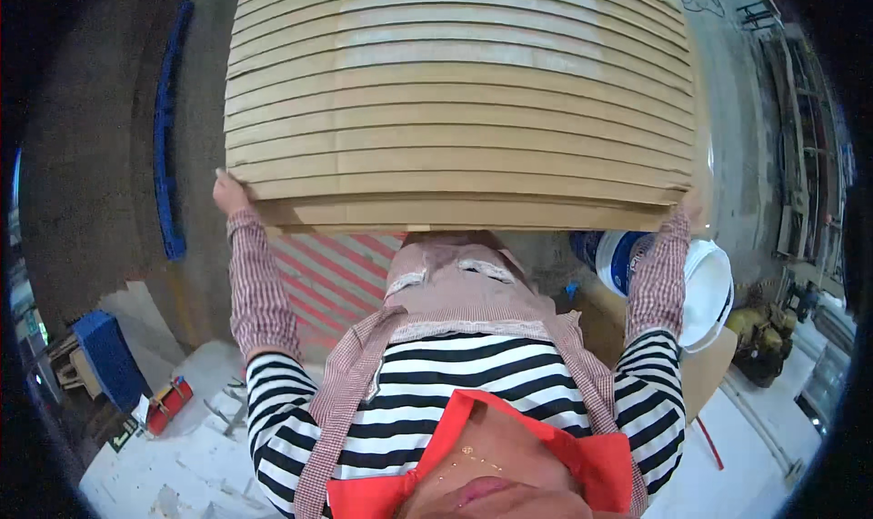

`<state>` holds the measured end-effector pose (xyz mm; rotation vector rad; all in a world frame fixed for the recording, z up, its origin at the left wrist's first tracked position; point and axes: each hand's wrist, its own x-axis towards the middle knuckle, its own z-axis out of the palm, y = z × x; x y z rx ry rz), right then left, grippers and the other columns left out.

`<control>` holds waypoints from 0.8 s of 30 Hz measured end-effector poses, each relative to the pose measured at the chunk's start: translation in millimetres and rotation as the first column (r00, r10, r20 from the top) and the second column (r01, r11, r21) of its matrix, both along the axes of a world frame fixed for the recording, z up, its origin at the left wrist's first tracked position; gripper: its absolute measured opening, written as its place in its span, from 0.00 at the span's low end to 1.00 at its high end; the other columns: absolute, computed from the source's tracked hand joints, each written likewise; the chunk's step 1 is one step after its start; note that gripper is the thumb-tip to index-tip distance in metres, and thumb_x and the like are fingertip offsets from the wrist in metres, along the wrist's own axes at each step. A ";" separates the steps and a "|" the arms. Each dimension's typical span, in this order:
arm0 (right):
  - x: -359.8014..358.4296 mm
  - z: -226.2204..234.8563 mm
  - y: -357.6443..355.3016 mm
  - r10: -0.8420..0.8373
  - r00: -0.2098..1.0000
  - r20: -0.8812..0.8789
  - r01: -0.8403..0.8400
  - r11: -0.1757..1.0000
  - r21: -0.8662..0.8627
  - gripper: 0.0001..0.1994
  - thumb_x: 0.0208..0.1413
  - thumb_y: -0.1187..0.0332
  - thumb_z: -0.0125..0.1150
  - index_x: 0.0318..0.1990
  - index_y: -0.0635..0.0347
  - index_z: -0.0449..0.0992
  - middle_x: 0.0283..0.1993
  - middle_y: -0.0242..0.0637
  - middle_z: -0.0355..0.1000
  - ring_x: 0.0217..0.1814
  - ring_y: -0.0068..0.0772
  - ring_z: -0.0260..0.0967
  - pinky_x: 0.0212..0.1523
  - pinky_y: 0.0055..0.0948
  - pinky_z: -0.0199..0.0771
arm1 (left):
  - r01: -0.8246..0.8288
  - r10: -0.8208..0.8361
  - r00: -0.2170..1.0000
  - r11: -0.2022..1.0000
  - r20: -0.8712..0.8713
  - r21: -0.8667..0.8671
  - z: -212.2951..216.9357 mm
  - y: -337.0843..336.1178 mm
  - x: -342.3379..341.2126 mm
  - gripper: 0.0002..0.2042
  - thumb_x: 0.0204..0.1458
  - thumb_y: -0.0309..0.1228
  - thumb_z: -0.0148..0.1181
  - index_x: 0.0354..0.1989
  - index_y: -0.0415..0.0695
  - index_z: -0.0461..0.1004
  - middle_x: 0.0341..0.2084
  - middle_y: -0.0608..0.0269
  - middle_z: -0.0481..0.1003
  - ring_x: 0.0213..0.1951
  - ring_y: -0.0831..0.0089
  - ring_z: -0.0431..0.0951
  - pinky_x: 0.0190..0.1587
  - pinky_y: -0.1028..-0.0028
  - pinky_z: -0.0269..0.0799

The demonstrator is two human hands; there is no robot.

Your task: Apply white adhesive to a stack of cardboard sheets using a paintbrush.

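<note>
A wide stack of brown cardboard sheets (400, 137) lies in front of me, their edges overlapping in steps like shingles. My left hand (231, 193) is closed on the left near corner of the nearest sheet (382, 211), thumb up at its edge. At the opposite corner my right hand (689, 206) grips the same sheet, its fingers partly hidden by the cardboard. Both arms are stretched forward and spread to the sheet's width. Pale glare falls across the far middle of the stack.
Right of my body stand a white bucket (707, 292) and a blue-and-white bucket (620, 257). Red-and-pale striped floor marking (327, 278) shows on the left. A long blue bar (165, 137) lies farther left. Behind on the left are a blue crate (114, 360) and a red toolbox (169, 405).
</note>
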<state>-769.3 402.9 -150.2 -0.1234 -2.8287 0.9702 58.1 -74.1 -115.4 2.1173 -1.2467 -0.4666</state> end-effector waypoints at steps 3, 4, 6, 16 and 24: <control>10.5 8.7 -1.2 0.053 0.992 -0.114 -0.102 0.871 -0.481 0.23 0.57 0.54 0.43 0.41 0.68 0.75 0.39 0.51 0.74 0.40 0.52 0.71 0.42 0.44 0.69 | -0.061 -0.008 0.976 0.950 -0.219 -0.306 -2.9 6.8 -1.8 0.24 0.60 0.43 0.40 0.29 0.33 0.75 0.25 0.47 0.76 0.27 0.61 0.75 0.33 0.63 0.69; 14.4 6.8 -4.8 0.014 0.999 -0.040 -0.031 0.882 -0.470 0.23 0.57 0.54 0.43 0.41 0.68 0.75 0.39 0.51 0.74 0.40 0.52 0.71 0.42 0.44 0.69 | -0.096 0.038 0.969 0.968 -0.242 -0.233 -6.5 6.4 -5.8 0.24 0.60 0.43 0.40 0.29 0.33 0.75 0.25 0.47 0.76 0.27 0.61 0.75 0.33 0.63 0.69; 18.1 -2.8 -13.0 -0.081 0.991 -0.108 0.072 0.993 -0.091 0.22 0.57 0.56 0.43 0.39 0.67 0.75 0.38 0.51 0.74 0.39 0.53 0.71 0.41 0.45 0.69 | -0.243 0.179 0.955 0.929 -0.236 -0.278 -14.6 5.2 -16.0 0.25 0.60 0.43 0.39 0.31 0.32 0.75 0.25 0.46 0.76 0.29 0.55 0.76 0.34 0.60 0.69; -3.3 -25.1 -38.6 -0.109 0.989 -0.102 0.147 0.819 0.555 0.20 0.57 0.58 0.39 0.34 0.62 0.76 0.38 0.49 0.74 0.41 0.51 0.71 0.40 0.45 0.70 | -0.144 0.060 0.874 0.980 0.482 0.139 -22.2 -19.8 -16.2 0.25 0.60 0.44 0.34 0.35 0.34 0.75 0.32 0.40 0.75 0.38 0.44 0.75 0.41 0.54 0.70; 3.0 12.5 -20.8 0.045 0.997 -0.057 -0.023 0.939 0.344 0.21 0.57 0.55 0.44 0.39 0.65 0.76 0.39 0.51 0.74 0.40 0.53 0.71 0.42 0.44 0.69 | -0.013 0.012 0.997 1.000 0.075 0.014 10.0 -12.3 -8.8 0.26 0.60 0.44 0.35 0.40 0.30 0.73 0.37 0.42 0.75 0.40 0.48 0.75 0.43 0.62 0.68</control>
